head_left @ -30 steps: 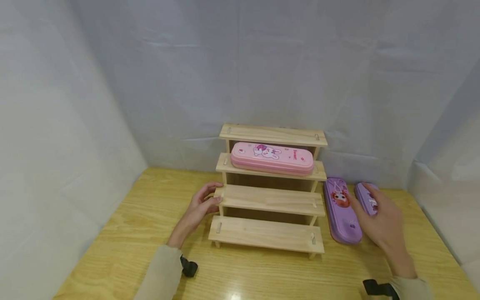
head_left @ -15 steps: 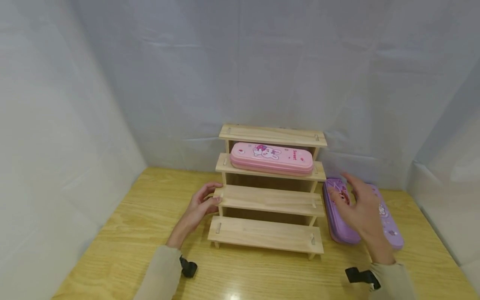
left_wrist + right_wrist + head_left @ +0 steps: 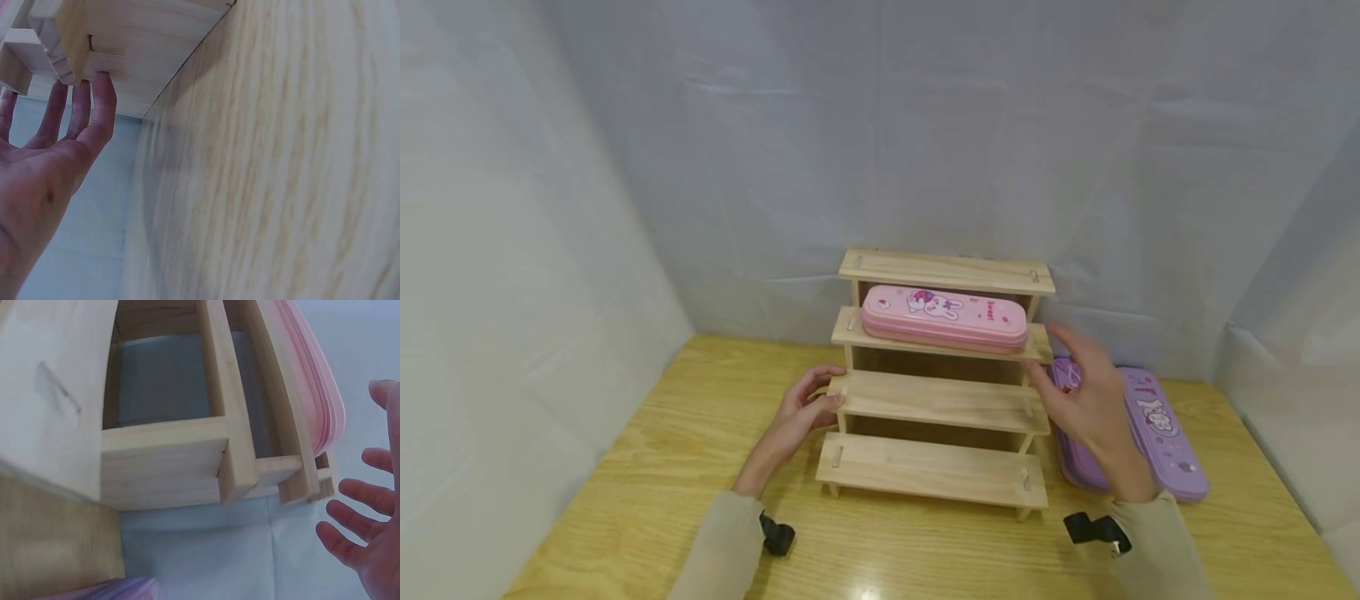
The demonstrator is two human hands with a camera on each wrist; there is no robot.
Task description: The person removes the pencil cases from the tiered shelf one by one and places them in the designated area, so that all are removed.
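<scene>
A stepped wooden display rack [image 3: 936, 467] stands on the table with its plank shelves rising toward the back. On its second-highest shelf lies a pink pencil case [image 3: 943, 317] with a rabbit picture. My left hand [image 3: 797, 412] holds the left end of the shelf below that one; in the left wrist view its fingertips [image 3: 103, 81] meet the wood. My right hand [image 3: 1093, 408], thumb and fingers spread with nothing between them, hovers by the rack's right side, near the pink case's end. It partly covers a dark purple pencil case [image 3: 1082, 462]; a lighter purple pencil case [image 3: 1161, 429] lies beside it.
The wood-grain table [image 3: 655, 467] carries the rack and both purple cases. Pale sheeting [image 3: 880, 150] hangs behind and on both sides, close behind the rack's back.
My right hand has moved left from the lighter purple case, across the darker one, to the rack's right side. My left hand and the pink case have stayed put.
</scene>
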